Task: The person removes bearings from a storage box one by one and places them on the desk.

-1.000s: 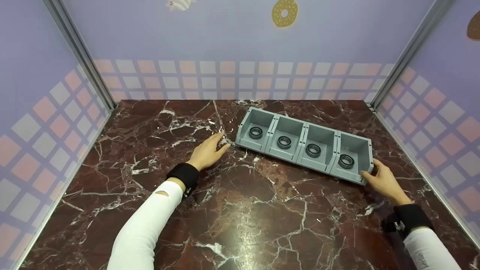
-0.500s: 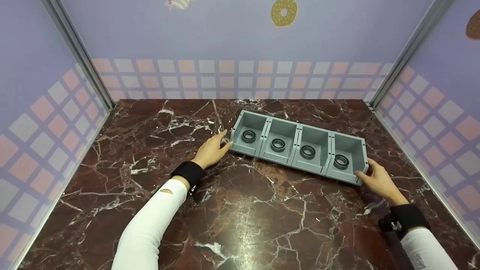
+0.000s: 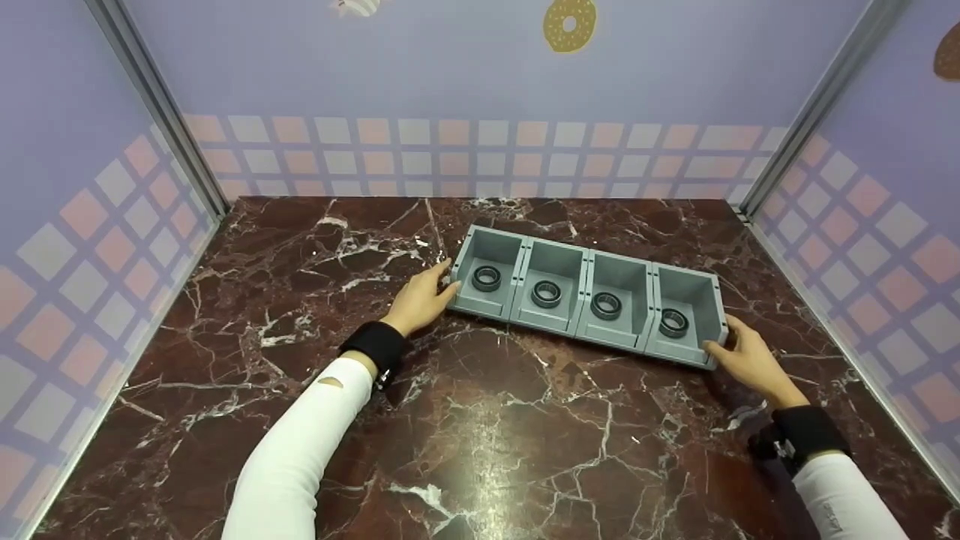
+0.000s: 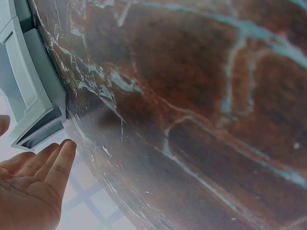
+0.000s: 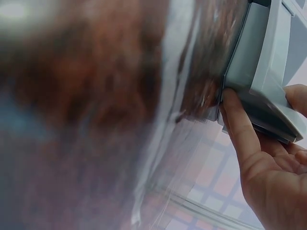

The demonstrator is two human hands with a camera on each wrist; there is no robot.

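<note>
A grey four-walled bin row (image 3: pixel 545 323) with several compartments stands slantwise on the table, its right end closer to me. Each compartment holds one black ring bearing, among them the leftmost bearing (image 3: pixel 487 278) and the rightmost bearing (image 3: pixel 673 323). My left hand (image 3: pixel 419 302) is at the left end of the bin row, fingers fairly straight and thumb near its front corner; in the left wrist view, fingertips (image 4: pixel 69 143) lie right by the end wall. At the opposite end, my right hand (image 3: pixel 752 363) grips the corner, thumb (image 5: pixel 298 98) over the rim and fingers against the outside.
The dark red marbled table (image 3: pixel 480 435) extends in front of the bin row. Purple walls with pink and white checks enclose it, the back wall (image 3: pixel 450 75) behind and a side wall (image 3: pixel 900 210) at the right. Metal posts (image 3: pixel 810 97) mark the corners.
The bin row with its bearings has slid left and slightly toward me at its left end. My right hand has moved left along with it; the left hand has stayed nearly in place, now at the bin's end.
</note>
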